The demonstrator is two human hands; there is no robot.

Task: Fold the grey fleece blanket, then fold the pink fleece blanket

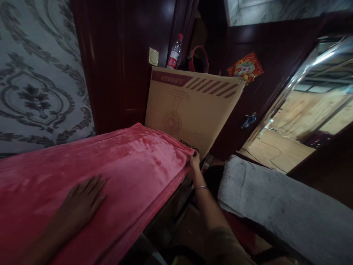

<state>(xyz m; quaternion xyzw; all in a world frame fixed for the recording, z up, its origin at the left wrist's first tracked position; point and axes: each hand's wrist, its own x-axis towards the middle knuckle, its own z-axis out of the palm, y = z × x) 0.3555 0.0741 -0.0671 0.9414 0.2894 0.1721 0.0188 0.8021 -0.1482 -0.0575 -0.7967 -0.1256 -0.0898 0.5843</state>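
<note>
A pink plush blanket (132, 165), folded in layers, lies over a long flat surface from the left side to the middle. My left hand (85, 198) rests flat on top of it with the fingers stretched out. At the blanket's far right corner, my right hand (194, 159) has its fingers closed around the edge. A silver bracelet (201, 187) circles the right wrist. Just behind that corner stands a large cardboard box (206, 114) with a fan drawn on it and its print upside down.
On the box stand a plastic bottle (174, 53) with a red cap and a dark item with a red loop (201, 55). To the right, a grey fleecy cover (270, 202) lies over a long seat. Dark red doors (121, 62) line the back; a doorway (292, 121) opens at right.
</note>
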